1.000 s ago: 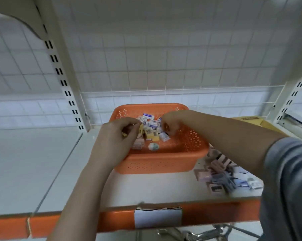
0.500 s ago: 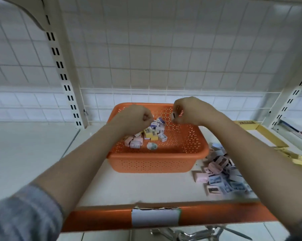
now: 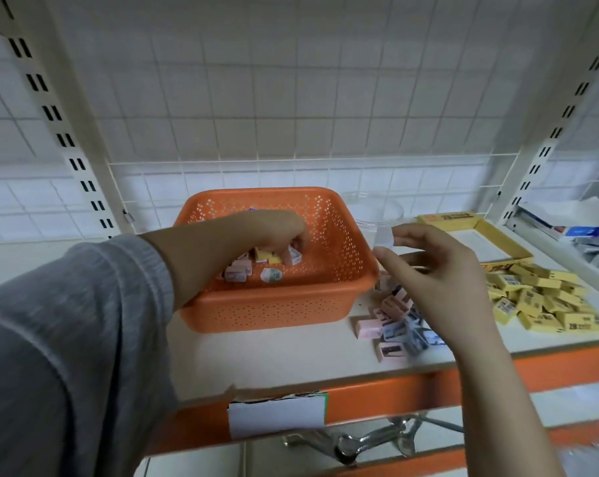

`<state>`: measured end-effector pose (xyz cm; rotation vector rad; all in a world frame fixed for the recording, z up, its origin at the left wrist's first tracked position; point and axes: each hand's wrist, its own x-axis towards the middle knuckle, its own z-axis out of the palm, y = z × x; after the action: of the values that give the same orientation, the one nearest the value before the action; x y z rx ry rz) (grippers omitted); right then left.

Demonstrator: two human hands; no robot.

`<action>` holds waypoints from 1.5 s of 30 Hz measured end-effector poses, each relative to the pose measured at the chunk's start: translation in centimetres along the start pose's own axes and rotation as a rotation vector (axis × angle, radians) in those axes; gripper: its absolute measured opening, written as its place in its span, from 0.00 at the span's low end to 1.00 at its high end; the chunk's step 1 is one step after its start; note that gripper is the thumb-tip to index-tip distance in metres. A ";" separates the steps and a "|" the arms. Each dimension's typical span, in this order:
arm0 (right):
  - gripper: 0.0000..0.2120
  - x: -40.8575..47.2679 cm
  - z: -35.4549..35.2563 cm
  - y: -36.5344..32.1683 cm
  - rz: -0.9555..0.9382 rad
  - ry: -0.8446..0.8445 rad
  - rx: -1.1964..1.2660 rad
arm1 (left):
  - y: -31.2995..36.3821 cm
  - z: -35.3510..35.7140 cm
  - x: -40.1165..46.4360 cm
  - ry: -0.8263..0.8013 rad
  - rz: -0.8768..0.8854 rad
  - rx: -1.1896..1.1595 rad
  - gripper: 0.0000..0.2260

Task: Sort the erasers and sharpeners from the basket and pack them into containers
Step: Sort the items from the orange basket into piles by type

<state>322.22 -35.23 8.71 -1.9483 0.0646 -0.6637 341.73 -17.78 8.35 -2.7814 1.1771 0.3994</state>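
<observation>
An orange perforated basket (image 3: 332,297) stands on the white shelf and holds several small erasers and sharpeners (image 3: 270,274). My left hand (image 3: 274,232) reaches into it, fingers curled down on a small white piece (image 3: 294,258) among the pile. My right hand (image 3: 425,266) hovers just right of the basket's rim, pinching a small white eraser (image 3: 384,238) between thumb and fingertips. Under that hand lies a heap of pink and blue pieces (image 3: 391,321). Further right is a heap of yellow erasers (image 3: 546,301).
A clear round container (image 3: 377,211) stands behind the basket's right corner. An open yellow box (image 3: 477,235) lies at the back right. The shelf's orange front edge (image 3: 377,390) carries a white label. Slotted uprights frame both sides; packets lie at the far right.
My right hand has left the basket and moved right past its rim with a white eraser. My left hand has dipped deeper into the basket. The view has shifted to the right.
</observation>
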 end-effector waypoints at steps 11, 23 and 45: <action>0.11 0.3 -1.2 0.0 0.003 0.140 -0.009 | 2.2 -4.1 -4.1 0.356 -0.027 -0.128 0.16; 0.16 -1.3 -4.8 8.0 0.085 0.246 -0.256 | 12.7 -0.5 -8.4 0.921 0.069 -0.524 0.14; 0.05 -3.4 -9.8 11.8 -0.088 0.036 -0.050 | 22.0 6.2 -6.3 0.836 -0.243 -0.524 0.15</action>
<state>317.57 -47.68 0.33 -1.9967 0.0177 -0.7612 320.49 -27.61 4.41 -3.6495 0.8742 -0.6419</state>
